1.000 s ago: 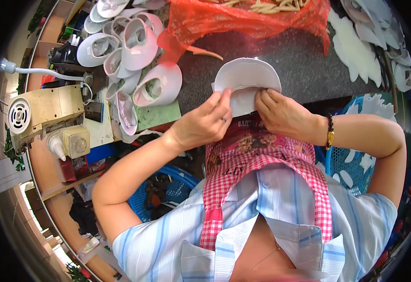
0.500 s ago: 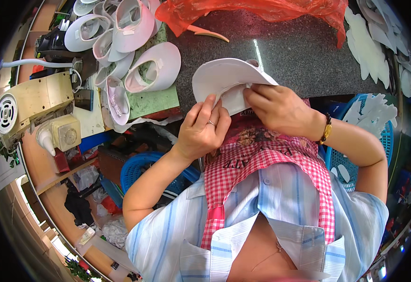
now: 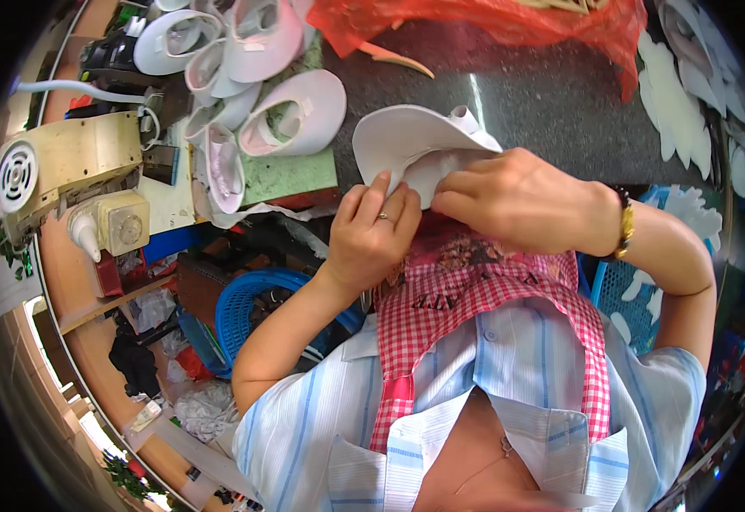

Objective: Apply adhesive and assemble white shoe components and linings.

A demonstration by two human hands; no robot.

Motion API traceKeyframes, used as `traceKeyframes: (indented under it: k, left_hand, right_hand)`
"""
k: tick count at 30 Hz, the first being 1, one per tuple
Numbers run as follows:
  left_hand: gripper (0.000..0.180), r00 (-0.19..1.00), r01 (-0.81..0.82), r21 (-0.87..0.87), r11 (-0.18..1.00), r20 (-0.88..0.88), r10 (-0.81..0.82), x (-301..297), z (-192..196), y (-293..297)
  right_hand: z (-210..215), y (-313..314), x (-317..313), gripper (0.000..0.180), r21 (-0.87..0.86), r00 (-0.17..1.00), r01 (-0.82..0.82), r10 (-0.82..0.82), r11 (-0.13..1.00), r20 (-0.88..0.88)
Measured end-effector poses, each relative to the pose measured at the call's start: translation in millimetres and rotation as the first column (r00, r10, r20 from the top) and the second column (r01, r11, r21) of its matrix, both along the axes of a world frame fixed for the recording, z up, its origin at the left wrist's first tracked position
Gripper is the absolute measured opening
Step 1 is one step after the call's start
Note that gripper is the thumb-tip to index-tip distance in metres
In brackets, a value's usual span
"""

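A white, curved piece that looks like a shoe upper (image 3: 402, 136) is held at the table's near edge, its rounded side turned away from me. My left hand (image 3: 371, 226) is closed on its near left edge, fingertips pinching the rim by the opening. My right hand (image 3: 513, 200) is closed at the right part of the opening, its fingers bent inward and partly hidden behind the back of the hand. What the fingertips press inside cannot be made out. Several similar white and pinkish uppers (image 3: 295, 115) lie heaped to the left.
A cream-coloured machine (image 3: 74, 158) stands at the far left. A red plastic bag (image 3: 492, 34) covers the far part of the dark tabletop (image 3: 551, 128). White cut pieces (image 3: 675, 102) lie at the right. Blue baskets (image 3: 240, 311) stand below the table on both sides.
My right hand has shifted left and down along the opening, its fingers now bent further over the rim. The left hand keeps its pinch. The whole view has shifted slightly.
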State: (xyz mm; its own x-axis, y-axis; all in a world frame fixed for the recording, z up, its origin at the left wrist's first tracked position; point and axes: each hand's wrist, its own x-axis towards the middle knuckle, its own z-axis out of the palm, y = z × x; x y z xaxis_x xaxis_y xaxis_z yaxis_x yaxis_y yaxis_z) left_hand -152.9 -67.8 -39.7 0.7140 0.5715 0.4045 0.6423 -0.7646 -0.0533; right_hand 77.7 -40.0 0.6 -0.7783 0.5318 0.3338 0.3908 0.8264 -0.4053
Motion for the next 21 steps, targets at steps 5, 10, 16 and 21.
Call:
traceKeyframes:
  k: [5, 10, 16, 21]
  left_hand:
    - [0.029, 0.993, 0.113, -0.204, 0.972, 0.069, -0.101, -2.0, 21.8, 33.2]
    - [0.024, 0.959, 0.130, -0.318, 0.939, 0.281, -0.038, -3.3, 37.4, 36.8]
    - [0.028, 0.952, 0.234, -0.449, 0.862, 0.288, -0.108, -8.4, 45.2, 52.4]
    - [0.033, 0.967, 0.233, -0.371, 0.899, 0.184, -0.175, 13.3, 9.7, 44.2]
  right_hand:
    - [6.4, 85.8, -6.9, 0.019, -0.075, 0.914, 0.400, -0.404, 0.913, -0.040]
    - [-29.0, 132.5, -33.4, 0.025, -0.004, 0.873, 0.444, -0.432, 0.896, 0.226]
    - [-19.0, 130.3, -9.8, 0.018, -0.043, 0.882, 0.472, -0.471, 0.880, 0.024]
    - [30.0, 66.3, 11.3, 0.010, -0.754, 0.605, 0.071, -0.629, 0.653, -0.488]
